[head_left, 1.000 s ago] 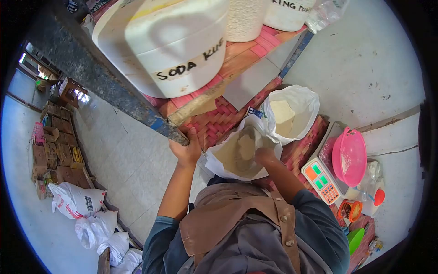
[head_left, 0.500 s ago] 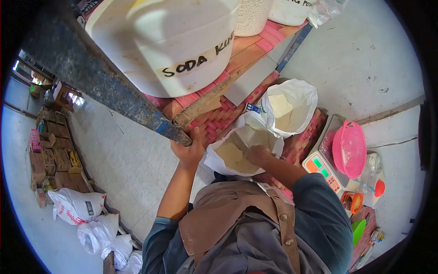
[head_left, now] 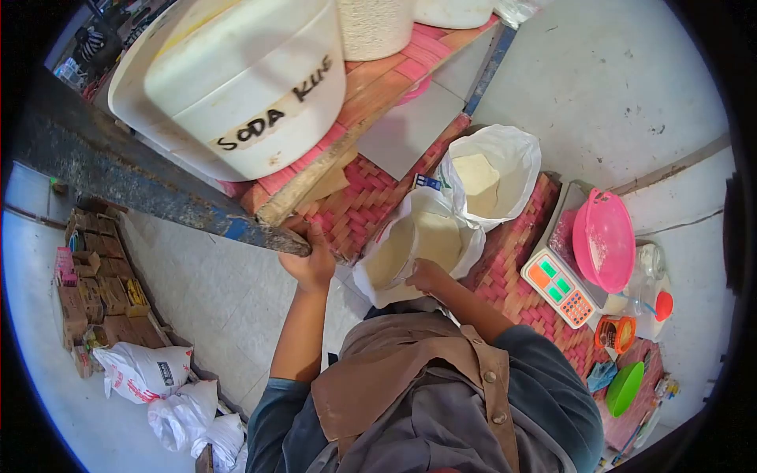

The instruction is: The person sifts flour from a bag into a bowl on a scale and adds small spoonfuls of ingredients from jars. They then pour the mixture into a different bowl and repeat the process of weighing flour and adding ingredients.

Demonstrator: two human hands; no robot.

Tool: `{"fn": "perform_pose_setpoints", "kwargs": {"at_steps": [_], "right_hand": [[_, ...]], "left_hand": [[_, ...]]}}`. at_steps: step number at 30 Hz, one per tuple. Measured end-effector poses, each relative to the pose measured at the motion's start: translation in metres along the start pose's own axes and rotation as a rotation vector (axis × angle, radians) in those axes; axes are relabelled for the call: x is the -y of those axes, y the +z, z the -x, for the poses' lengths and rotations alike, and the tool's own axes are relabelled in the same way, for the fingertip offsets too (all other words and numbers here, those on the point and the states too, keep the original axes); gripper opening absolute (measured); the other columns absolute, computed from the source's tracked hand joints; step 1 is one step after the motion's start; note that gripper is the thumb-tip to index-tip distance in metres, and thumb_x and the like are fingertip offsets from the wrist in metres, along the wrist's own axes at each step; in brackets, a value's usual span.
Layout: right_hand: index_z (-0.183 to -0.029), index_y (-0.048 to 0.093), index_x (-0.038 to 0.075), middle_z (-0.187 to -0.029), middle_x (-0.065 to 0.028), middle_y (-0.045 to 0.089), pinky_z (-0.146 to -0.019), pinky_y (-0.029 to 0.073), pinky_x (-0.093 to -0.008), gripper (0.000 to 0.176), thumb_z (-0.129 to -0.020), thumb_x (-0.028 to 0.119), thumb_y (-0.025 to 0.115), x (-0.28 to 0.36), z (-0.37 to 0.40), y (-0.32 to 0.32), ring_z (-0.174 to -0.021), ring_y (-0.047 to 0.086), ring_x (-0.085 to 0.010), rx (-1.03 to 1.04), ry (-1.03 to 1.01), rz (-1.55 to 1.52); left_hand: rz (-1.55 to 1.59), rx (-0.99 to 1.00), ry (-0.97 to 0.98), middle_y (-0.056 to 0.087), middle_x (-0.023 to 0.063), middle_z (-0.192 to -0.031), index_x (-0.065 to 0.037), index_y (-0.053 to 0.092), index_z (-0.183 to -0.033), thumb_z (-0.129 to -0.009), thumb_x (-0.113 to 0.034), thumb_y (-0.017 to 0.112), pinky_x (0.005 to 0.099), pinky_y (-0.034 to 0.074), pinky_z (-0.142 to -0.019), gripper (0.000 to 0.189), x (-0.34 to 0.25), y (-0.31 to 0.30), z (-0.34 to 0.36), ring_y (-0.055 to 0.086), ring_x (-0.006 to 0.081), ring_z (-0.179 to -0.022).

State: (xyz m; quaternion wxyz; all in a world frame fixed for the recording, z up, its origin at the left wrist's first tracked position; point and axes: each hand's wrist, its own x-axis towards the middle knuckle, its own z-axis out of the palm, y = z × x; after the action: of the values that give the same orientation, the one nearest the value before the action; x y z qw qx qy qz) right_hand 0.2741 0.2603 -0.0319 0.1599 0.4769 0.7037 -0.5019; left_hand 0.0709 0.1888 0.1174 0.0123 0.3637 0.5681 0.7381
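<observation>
My left hand (head_left: 311,256) is wrapped round the end of the worn blue metal bar (head_left: 181,206). Inside the nearer open white sack (head_left: 473,251), my right hand (head_left: 426,276) grips the rim of a clear scoop (head_left: 400,251), whose outline is hard to make out against the pale powder (head_left: 438,239). A second open white sack (head_left: 520,169) with pale powder stands just behind it, touching it. A small blue packet (head_left: 427,183) lies beside the two sacks.
White tubs, one marked SODA KUE (head_left: 260,102), stand on the upper shelf. Right of the sacks, a pink basin (head_left: 603,240) sits on a digital scale (head_left: 558,285), near a green bowl (head_left: 625,389). White bags (head_left: 150,370) and boxes (head_left: 102,276) line the left wall.
My right hand has moved left and toward me within the nearer sack. The view has shifted, with the shelf and tub now further left. My left hand stays on the bar.
</observation>
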Motion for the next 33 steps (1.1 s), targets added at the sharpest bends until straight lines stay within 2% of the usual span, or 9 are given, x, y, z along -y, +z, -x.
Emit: {"fn": "perform_pose_setpoints", "kwargs": {"at_steps": [2,6,9,11,12,14,18,29,33], "right_hand": [[-0.074,0.049,-0.002,-0.055,-0.0126,0.052,-0.038,0.041,-0.0311,0.028,-0.060,0.017,0.064,-0.009,0.023,-0.003,-0.042,0.051,-0.0181,-0.066,-0.092,-0.197],[-0.079,0.049,-0.002,-0.057,-0.0130,0.053,-0.038,0.041,-0.0307,0.033,-0.061,0.020,0.066,-0.035,0.060,0.002,-0.041,0.051,-0.0171,-0.117,-0.057,-0.233],[-0.086,0.050,-0.002,-0.063,-0.0138,0.055,-0.045,0.043,-0.0327,0.040,-0.062,0.026,0.065,-0.047,0.105,-0.009,-0.049,0.055,-0.0212,-0.173,0.000,-0.223],[-0.090,0.052,-0.002,-0.076,-0.0171,0.059,-0.059,0.046,-0.0374,0.048,-0.065,0.038,0.061,-0.078,0.114,-0.006,-0.066,0.059,-0.0292,-0.323,-0.102,0.068],[-0.090,0.052,-0.002,-0.076,-0.0171,0.059,-0.059,0.046,-0.0374,0.048,-0.065,0.038,0.061,-0.082,0.111,-0.005,-0.066,0.059,-0.0292,-0.329,-0.110,0.066],[-0.093,0.051,-0.002,-0.081,-0.0196,0.059,-0.068,0.044,-0.0406,0.055,-0.064,0.044,0.060,-0.087,0.106,0.002,-0.078,0.057,-0.0335,-0.288,0.085,0.029],[-0.093,0.052,-0.002,-0.083,-0.0197,0.058,-0.069,0.044,-0.0407,0.057,-0.064,0.046,0.061,-0.090,0.082,0.016,-0.079,0.057,-0.0344,-0.417,0.030,0.111],[-0.097,0.050,0.000,-0.086,-0.0187,0.058,-0.068,0.044,-0.0407,0.059,-0.066,0.049,0.059,-0.102,0.134,-0.020,-0.081,0.056,-0.0322,-0.384,-0.004,0.079],[-0.100,0.049,0.001,-0.087,-0.0193,0.058,-0.069,0.043,-0.0411,0.060,-0.066,0.049,0.059,-0.095,0.153,-0.035,-0.083,0.056,-0.0318,-0.406,0.031,0.054]], "left_hand": [[0.017,-0.005,-0.010,0.038,0.0017,-0.074,0.000,0.040,-0.095,-0.079,-0.010,0.055,0.0221,0.031,-0.061,0.024,0.001,-0.001,0.001,0.036,0.0095,-0.067],[-0.032,-0.052,-0.008,0.039,0.0030,-0.076,0.001,0.040,-0.095,-0.080,-0.011,0.054,0.0225,0.032,-0.061,0.024,0.002,0.000,0.001,0.037,0.0102,-0.069],[-0.035,-0.083,-0.017,0.040,0.0033,-0.077,0.001,0.040,-0.095,-0.081,-0.010,0.053,0.0212,0.032,-0.059,0.022,-0.004,0.004,0.003,0.038,0.0095,-0.066],[-0.030,-0.094,-0.008,0.040,0.0031,-0.076,0.001,0.041,-0.094,-0.081,-0.010,0.053,0.0206,0.033,-0.056,0.021,0.000,0.003,0.003,0.038,0.0090,-0.064],[-0.027,-0.104,-0.010,0.041,0.0028,-0.076,0.000,0.041,-0.093,-0.081,-0.011,0.053,0.0200,0.033,-0.054,0.020,0.001,0.002,0.003,0.038,0.0084,-0.062],[-0.056,-0.109,-0.046,0.042,0.0048,-0.078,0.001,0.041,-0.092,-0.081,-0.009,0.053,0.0227,0.035,-0.060,0.019,0.001,0.001,0.003,0.040,0.0113,-0.067],[-0.148,-0.117,-0.086,0.043,0.0066,-0.081,0.001,0.041,-0.091,-0.080,-0.008,0.052,0.0258,0.037,-0.067,0.019,-0.002,0.001,0.003,0.042,0.0141,-0.073],[-0.231,-0.139,-0.034,0.045,0.0072,-0.082,0.002,0.044,-0.089,-0.081,-0.011,0.052,0.0275,0.037,-0.070,0.017,0.003,-0.003,0.001,0.043,0.0159,-0.075],[-0.211,-0.174,-0.073,0.045,0.0047,-0.077,0.001,0.045,-0.090,-0.081,-0.013,0.053,0.0247,0.036,-0.058,0.018,0.006,-0.002,0.002,0.041,0.0118,-0.064]]}}
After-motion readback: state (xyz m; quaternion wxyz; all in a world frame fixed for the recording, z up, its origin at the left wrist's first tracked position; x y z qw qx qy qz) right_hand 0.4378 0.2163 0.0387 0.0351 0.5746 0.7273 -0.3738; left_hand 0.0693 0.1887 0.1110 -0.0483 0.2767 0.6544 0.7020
